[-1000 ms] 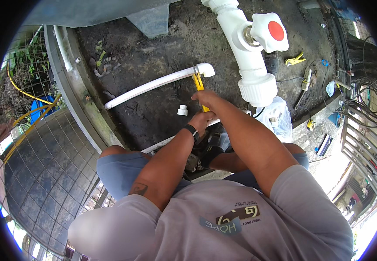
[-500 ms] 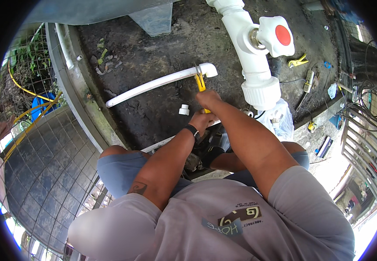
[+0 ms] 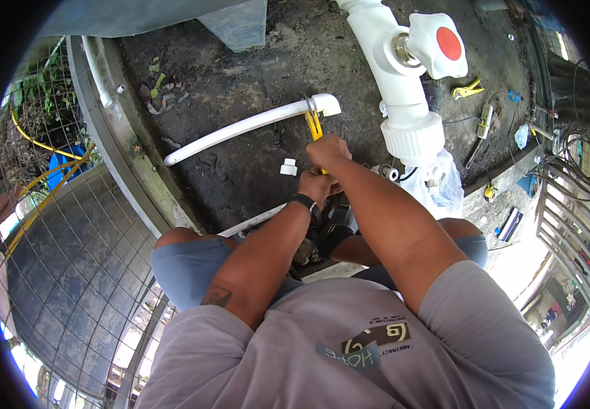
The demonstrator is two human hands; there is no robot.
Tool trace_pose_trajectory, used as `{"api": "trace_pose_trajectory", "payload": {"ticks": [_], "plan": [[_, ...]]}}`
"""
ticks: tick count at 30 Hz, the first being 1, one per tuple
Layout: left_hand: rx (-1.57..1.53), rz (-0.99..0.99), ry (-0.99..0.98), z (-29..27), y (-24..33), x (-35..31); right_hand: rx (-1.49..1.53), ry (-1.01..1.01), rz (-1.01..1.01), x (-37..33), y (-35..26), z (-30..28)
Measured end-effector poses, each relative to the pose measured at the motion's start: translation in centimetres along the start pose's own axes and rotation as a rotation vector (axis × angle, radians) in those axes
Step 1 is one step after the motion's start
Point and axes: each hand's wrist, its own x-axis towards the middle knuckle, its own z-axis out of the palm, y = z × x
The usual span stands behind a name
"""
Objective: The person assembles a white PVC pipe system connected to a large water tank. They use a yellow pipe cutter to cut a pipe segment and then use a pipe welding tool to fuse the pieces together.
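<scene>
A pair of yellow-handled pliers (image 3: 314,126) has its grey jaws on a white plastic pipe (image 3: 244,128), right beside the elbow fitting (image 3: 326,104) at the pipe's right end. My right hand (image 3: 329,151) is closed around the upper handles. Just below it and close to my body, my left hand (image 3: 317,185) grips the lower end of the same pliers; its fingers are partly hidden. The pipe lies across the dark ground, its other end pointing left. A small white pipe fitting (image 3: 288,166) rests left of my hands.
A thick white pipe with a valve and red-centred knob (image 3: 448,43) stands at upper right. Beyond it lie a yellow cutter-like tool (image 3: 467,89) and a hacksaw-like tool (image 3: 484,123). A clear plastic bag (image 3: 441,187) sits below the valve. Wire mesh fence (image 3: 70,266) borders the left.
The view has shifted slightly, so the valve appears a little farther right. Both hands keep their hold on the pliers, with the jaws still at the elbow.
</scene>
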Motion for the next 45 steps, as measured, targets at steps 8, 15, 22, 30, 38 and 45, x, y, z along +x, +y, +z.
{"api": "trace_pose_trajectory", "payload": {"ticks": [8, 15, 22, 30, 38, 45], "plan": [[0.096, -0.039, -0.088, -0.2, 0.2, 0.6, -0.003, 0.022, -0.066, 1.0, 0.7, 0.9], [0.250, -0.138, -0.119, -0.2, 1.5, 0.0, 0.065, -0.138, 0.004, 5.7, -0.4, 2.1], [0.292, -0.008, -0.280, -1.6, 0.1, 2.5, 0.208, -0.244, 0.094, 5.9, -0.6, 2.0], [0.932, 0.364, -0.337, -2.0, -0.1, 3.1, 0.195, -0.242, 0.003, 4.1, 0.0, 0.7], [0.465, 0.318, -0.318, -2.8, -3.4, 6.0, 0.088, -0.141, -0.030, 4.0, -0.3, 1.0], [0.302, 0.010, -0.195, -0.9, -0.5, 3.3, -0.026, -0.153, -0.093, 4.3, 0.2, 1.0]]}}
